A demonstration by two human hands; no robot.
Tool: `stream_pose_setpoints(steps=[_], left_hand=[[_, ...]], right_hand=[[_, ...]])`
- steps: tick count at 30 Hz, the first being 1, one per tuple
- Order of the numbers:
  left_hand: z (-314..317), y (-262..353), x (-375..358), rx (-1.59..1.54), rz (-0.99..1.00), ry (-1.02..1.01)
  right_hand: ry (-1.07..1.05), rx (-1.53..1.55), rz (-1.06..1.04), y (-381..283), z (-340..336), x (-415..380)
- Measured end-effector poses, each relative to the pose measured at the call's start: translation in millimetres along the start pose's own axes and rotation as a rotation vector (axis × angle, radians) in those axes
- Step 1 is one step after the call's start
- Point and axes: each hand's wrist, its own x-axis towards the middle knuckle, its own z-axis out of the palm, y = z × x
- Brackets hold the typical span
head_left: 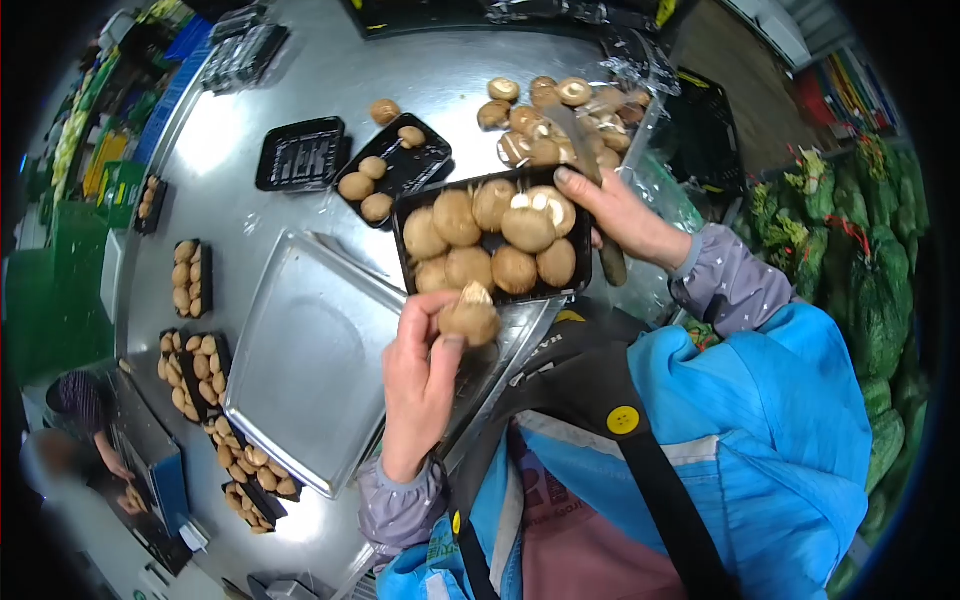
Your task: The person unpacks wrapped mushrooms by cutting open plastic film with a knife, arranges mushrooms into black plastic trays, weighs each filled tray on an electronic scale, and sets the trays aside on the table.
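Between finger and thumb of my left hand (422, 375) is a brown mushroom (470, 318), just below the near edge of a black tray. That tray (583, 262) holds several brown mushrooms (468, 267), and my right hand (625, 215) grips its right end, thumb on the rim. A knife (575, 140) is also at my right hand, its blade pointing away over the loose mushrooms (525, 120). Behind the held tray, a second black tray (405, 165) has several mushrooms in it.
An empty black tray (300, 155) and a metal tray (300, 350) lie on the steel table (340, 70). Filled mushroom packs (200, 370) line the left side. A co-worker's hands (122, 480) show at lower left. Green vegetables (875, 300) are stacked at right.
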Motion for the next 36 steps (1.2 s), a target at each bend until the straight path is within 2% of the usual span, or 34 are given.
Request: stream_pose_setpoints(steps=[1, 2, 4, 6, 8, 10, 12, 14, 15, 18, 20, 22, 24, 26, 27, 28, 29, 32, 36], left_hand=[[-1.4, 5.9, 1.5, 0.207, 0.011, 0.137], [-1.1, 3.8, 4.4, 0.211, 0.012, 0.161], [1.1, -6.7, 10.7, 0.954, 0.396, 0.475], [-5.5, -8.1, 4.3, 0.959, 0.391, 0.566], [-15.9, -10.2, -7.1, 0.902, 0.44, 0.821], [-28.7, -34.0, -21.1, 0.829, 0.391, 0.849], [-39.5, -58.0, -35.9, 0.291, 0.23, 0.844], [-46.3, -68.6, -55.3, -0.37, -0.004, 0.691], [-49.6, -71.0, -61.6, -0.487, -0.042, 0.677], [-66.2, -85.6, -76.0, -0.379, -0.014, 0.812], [-82.1, -95.8, -82.3, -0.356, -0.01, 0.874], [-93.7, -101.1, -87.1, -0.186, -0.049, 0.955], [-99.5, -107.7, -90.0, -0.202, -0.092, 1.069], [-110.2, -124.0, -100.1, 0.209, -0.226, 1.067], [-111.7, -118.7, -101.9, 0.397, -0.23, 1.066], [-111.9, -115.1, -104.3, 0.409, -0.239, 1.065], [-112.6, -113.8, -106.7, 0.418, -0.25, 1.066], [-112.6, -106.8, -109.5, 0.493, -0.279, 1.087], [-109.6, -106.4, -108.4, 0.376, -0.204, 1.118]], right_hand=[[-0.035, -0.051, 0.004, 2.3, 7.6, 0.6], [-0.064, -0.019, -0.001, -0.9, 20.0, -0.7], [-0.167, -0.034, -0.005, -3.8, 38.3, -0.8], [-0.261, -0.014, 0.004, -0.9, 49.0, 3.8], [-0.302, 0.031, 0.063, -2.7, 60.4, 5.3], [-0.375, 0.052, 0.105, -6.3, 71.3, 10.6], [-0.39, -0.008, 0.161, -10.0, 86.0, 17.8], [-0.546, 0.001, 0.15, -21.2, 104.6, 26.6], [-0.595, -0.034, 0.155, -19.0, 115.6, 34.2], [-0.725, -0.183, 0.214, -29.3, 141.5, 56.3], [-0.679, -0.234, -0.013, -24.8, 155.3, 82.0], [-0.513, -0.468, -0.264, -15.6, 158.1, 126.7], [-0.32, -0.743, -0.503, 7.3, 158.0, 176.4], [-0.245, -1.084, -0.484, 8.7, 161.2, 200.3], [-0.215, -1.158, -0.487, 18.4, 162.6, 210.0], [-0.183, -1.231, -0.491, 23.9, 166.1, 214.6], [-0.18, -1.252, -0.397, 30.0, 169.7, 218.8], [-0.147, -1.22, -0.38, 33.5, 176.3, 223.5], [-0.205, -1.057, -0.41, 39.5, 165.2, 236.1]])
